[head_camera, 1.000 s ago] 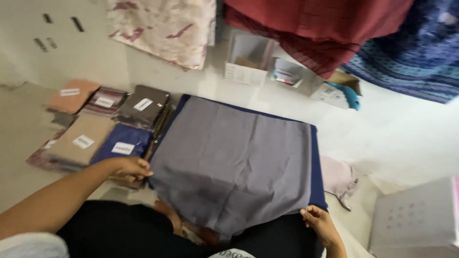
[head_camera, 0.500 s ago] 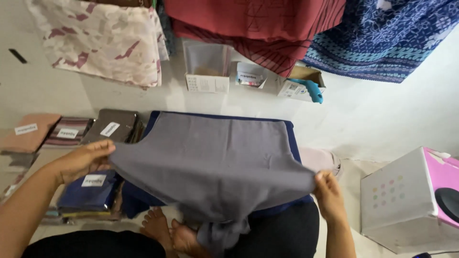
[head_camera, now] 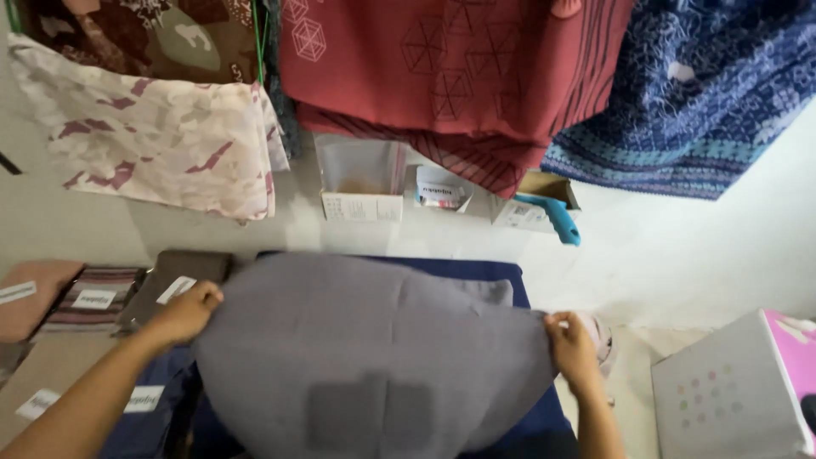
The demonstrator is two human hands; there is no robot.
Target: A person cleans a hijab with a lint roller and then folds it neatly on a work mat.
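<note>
While the grey cloth (head_camera: 374, 357) is lifted and spread above the blue cloth (head_camera: 501, 272) on the floor, the left hand (head_camera: 189, 310) and right hand (head_camera: 571, 347) each pinch one edge. Step judged: folding. Next move calls for bringing both edges over evenly.

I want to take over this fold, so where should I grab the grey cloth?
Pinch the grey cloth at its two raised corners, from the outer sides, where the left hand and right hand hold it; the middle billows loose, so only that edge is taut.
</note>
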